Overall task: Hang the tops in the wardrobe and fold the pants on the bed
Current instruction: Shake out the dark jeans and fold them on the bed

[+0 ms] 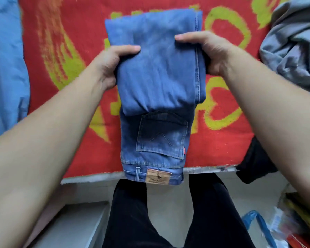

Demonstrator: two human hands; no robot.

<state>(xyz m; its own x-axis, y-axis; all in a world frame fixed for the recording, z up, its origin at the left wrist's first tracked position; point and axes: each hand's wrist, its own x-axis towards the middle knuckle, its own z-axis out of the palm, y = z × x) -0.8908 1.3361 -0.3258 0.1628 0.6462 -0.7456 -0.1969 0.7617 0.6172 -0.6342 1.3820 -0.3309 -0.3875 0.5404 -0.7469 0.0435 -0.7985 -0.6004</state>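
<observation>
1. A pair of blue denim jeans (156, 97), folded lengthwise, lay in the centre of the frame on a red blanket with yellow patterns (222, 145) that covered the bed.
2. The leg part of the jeans was folded back over the seat, so the upper layer ended just above the dark back pocket (162, 135).
3. The waistband with its brown leather patch (157, 176) overhung the bed's near edge, at lower centre.
4. The left hand (111, 67) gripped the left edge of the folded layer, thumb on top, fingers curled underneath.
5. The right hand (208, 51) gripped the right edge the same way, thumb pressed on the denim.
6. A light blue cloth (5, 68) lay along the left edge of the frame.
7. A crumpled grey garment (293, 45) lay at upper right.
8. A black garment (254, 161) hung over the bed's edge at right.
9. The person's black trousers (168, 221) showed at the bottom.
</observation>
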